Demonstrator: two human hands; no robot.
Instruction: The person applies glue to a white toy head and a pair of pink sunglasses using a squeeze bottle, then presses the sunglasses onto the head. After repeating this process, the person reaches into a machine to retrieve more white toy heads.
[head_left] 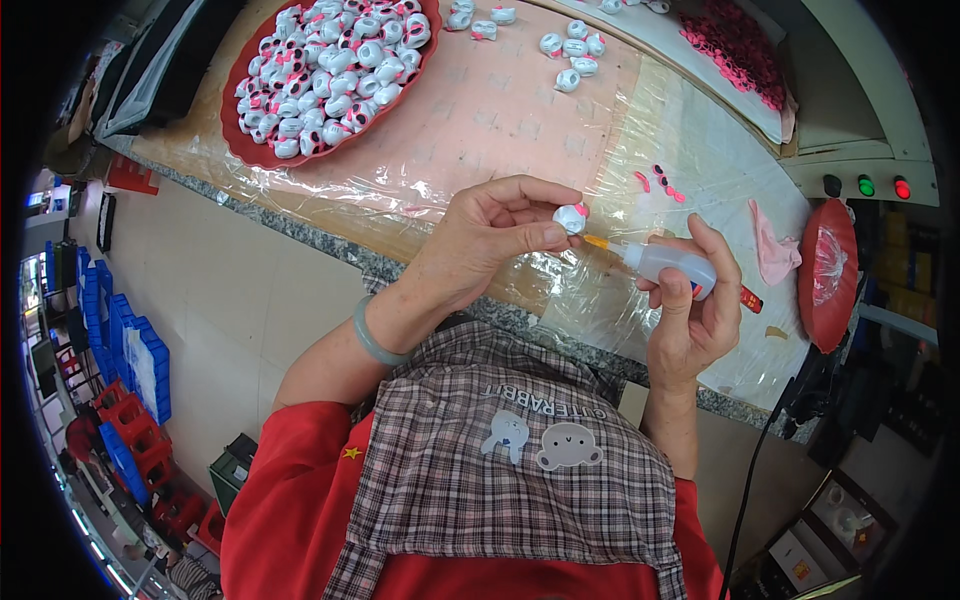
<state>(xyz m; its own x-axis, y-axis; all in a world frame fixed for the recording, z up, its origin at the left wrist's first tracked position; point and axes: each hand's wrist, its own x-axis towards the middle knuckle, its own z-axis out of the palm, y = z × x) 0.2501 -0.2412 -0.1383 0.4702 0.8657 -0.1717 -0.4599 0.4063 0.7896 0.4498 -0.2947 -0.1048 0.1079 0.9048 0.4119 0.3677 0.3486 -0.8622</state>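
Observation:
My left hand (485,235) pinches a small white figure head (570,219) with a pink bit on it, between thumb and fingers. In my right hand (695,320) is a small clear squeeze bottle (672,266), lying on its side. Its thin orange nozzle (597,242) points at the white head and meets or nearly meets its lower edge. A red stick end (751,300) shows beyond my right fingers; I cannot tell whether they hold it too. Past my hands, a few pink and dark small pieces (664,180) lie on the plastic-covered table (480,120).
A red scalloped tray (232,130), heaped with white-and-pink heads, stands far left. Several loose heads (575,47) lie at the back. A pile of pink pieces (735,50) fills the back right. A pink cloth (773,245) and red dish (828,275) are at the right edge.

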